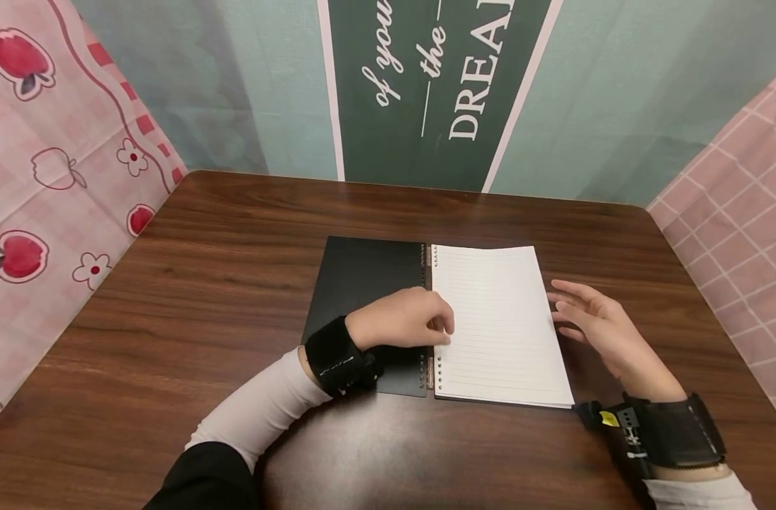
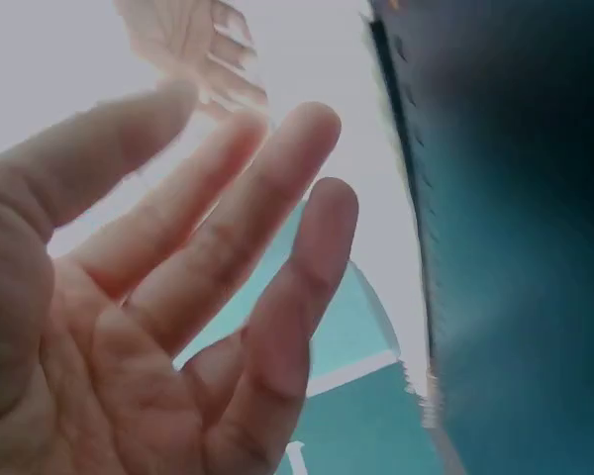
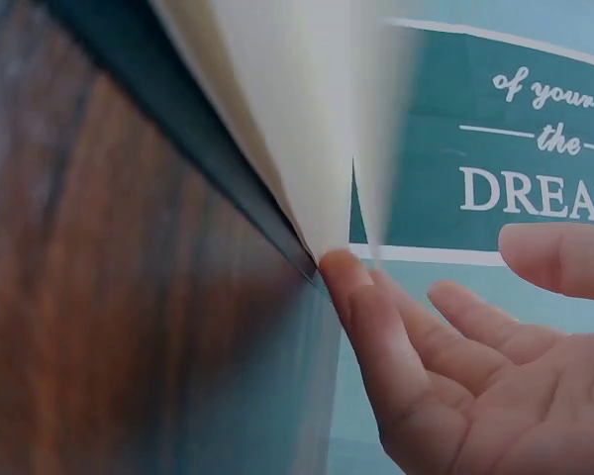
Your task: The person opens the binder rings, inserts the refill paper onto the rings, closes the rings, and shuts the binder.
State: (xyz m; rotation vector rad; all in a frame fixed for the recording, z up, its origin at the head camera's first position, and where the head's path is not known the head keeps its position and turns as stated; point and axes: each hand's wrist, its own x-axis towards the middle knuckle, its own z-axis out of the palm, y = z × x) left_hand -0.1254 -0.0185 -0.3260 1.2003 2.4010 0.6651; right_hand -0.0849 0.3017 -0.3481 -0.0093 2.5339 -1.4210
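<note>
An opened ring-bound notebook lies on the table, its black cover [image 1: 368,276] at left and its white lined pages [image 1: 496,326] at right. Over the binding hovers my left hand [image 1: 407,319], fingers loosely bent and holding nothing; the left wrist view shows the palm and fingers [image 2: 218,247] spread apart. At the outer edge of the pages is my right hand [image 1: 594,326], fingers loosely extended. In the right wrist view, a fingertip of this hand [image 3: 455,346] meets the edge of the page stack [image 3: 267,119], and a top sheet stands slightly raised.
The brown wooden table [image 1: 203,283] surrounds the notebook. Behind it hangs a teal backdrop with a dark green panel [image 1: 407,142] of white lettering. A pink apple-print cloth [image 1: 62,142] borders the left, a pink tiled-pattern cloth [image 1: 745,212] the right.
</note>
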